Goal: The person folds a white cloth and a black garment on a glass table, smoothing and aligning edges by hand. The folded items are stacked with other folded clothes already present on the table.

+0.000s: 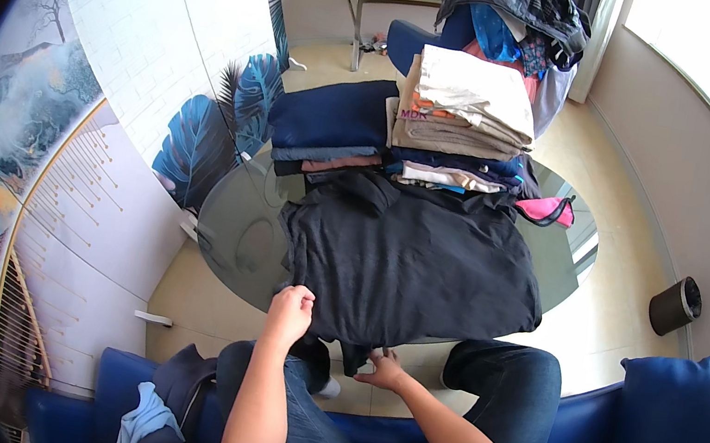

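A black long garment [419, 260] lies spread over the oval glass table [239, 237], its near edge hanging over the front rim. My left hand [291, 313] is closed on the garment's near left corner. At the near edge, right of the left hand, my right hand [385, 369] touches a dark hanging part of the cloth with its fingers apart; whether it grips the cloth cannot be told. Beyond the garment stand a stack with navy cloth [334, 112] on top and a taller stack topped by white folded cloth [475, 90].
A pink and black item [547, 210] lies at the table's right. Behind, a blue chair [413, 45] bears heaped clothes [517, 9]. A blue sofa [581, 428] with a cushion [681, 417] is near me; light blue cloth [146, 415] lies left. A dark bin [675, 307] stands right.
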A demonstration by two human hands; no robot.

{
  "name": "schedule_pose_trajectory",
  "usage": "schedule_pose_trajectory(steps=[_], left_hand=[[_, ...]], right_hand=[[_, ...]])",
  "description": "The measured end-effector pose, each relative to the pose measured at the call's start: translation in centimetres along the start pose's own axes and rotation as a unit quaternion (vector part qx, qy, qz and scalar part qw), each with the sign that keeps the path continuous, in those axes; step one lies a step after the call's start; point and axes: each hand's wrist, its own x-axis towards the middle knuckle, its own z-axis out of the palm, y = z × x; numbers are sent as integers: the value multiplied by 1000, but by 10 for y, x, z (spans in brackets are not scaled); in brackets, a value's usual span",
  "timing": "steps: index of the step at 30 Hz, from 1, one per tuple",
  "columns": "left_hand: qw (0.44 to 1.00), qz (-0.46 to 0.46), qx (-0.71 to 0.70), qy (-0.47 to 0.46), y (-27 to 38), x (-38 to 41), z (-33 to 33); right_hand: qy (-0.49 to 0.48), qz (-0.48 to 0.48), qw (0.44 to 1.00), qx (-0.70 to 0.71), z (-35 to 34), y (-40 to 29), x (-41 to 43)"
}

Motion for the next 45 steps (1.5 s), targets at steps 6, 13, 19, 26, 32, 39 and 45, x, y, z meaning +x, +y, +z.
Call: schedule_pose_trajectory(steps=[6, 13, 19, 26, 32, 39, 45], left_hand=[[995, -18, 4, -96, -5, -9, -16], [963, 39, -32, -265, 42, -8, -38], [884, -46, -379, -269, 11, 4, -31], [990, 63, 32, -123, 45, 10, -12], [987, -18, -151, 44, 28, 37, -13], [999, -26, -7, 34, 12, 96, -36], [984, -40, -44, -167, -1, 87, -41]], right_hand=[[-163, 65, 906, 385, -47, -25, -32], [-145, -21, 520, 842, -146, -62, -83], [-205, -227, 367, 878, -200, -109, -62], [-198, -203, 323, 903, -257, -145, -56], [-117, -139, 237, 954, -303, -106, -30], [57, -131, 392, 909, -351, -9, 41], [351, 32, 877, 328, -281, 8, 27]])
